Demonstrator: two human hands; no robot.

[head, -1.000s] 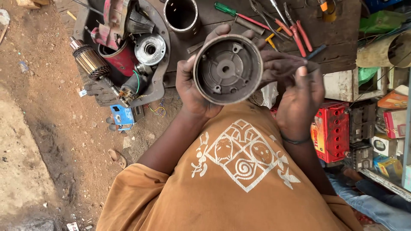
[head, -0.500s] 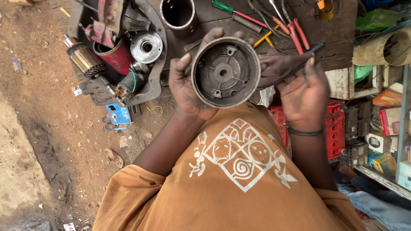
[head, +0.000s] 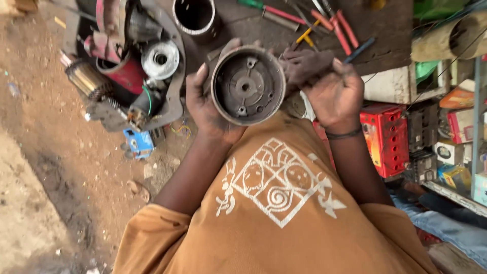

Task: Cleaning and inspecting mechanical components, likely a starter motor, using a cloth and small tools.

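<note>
We cannot see the palm of our left hand (head: pixel 205 104) behind the round metal housing (head: pixel 247 84), and the black cylinder (head: pixel 195 15) beyond it is cropped by the top edge.

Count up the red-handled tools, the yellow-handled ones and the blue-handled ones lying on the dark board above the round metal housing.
Red-handled tools: 3, counting the green-and-red screwdriver
Yellow-handled tools: 1
Blue-handled tools: 1
Total: 5, as far as the clutter lets me tell.
The left hand holds the round metal housing; the right hand grips a dark rag.
</note>
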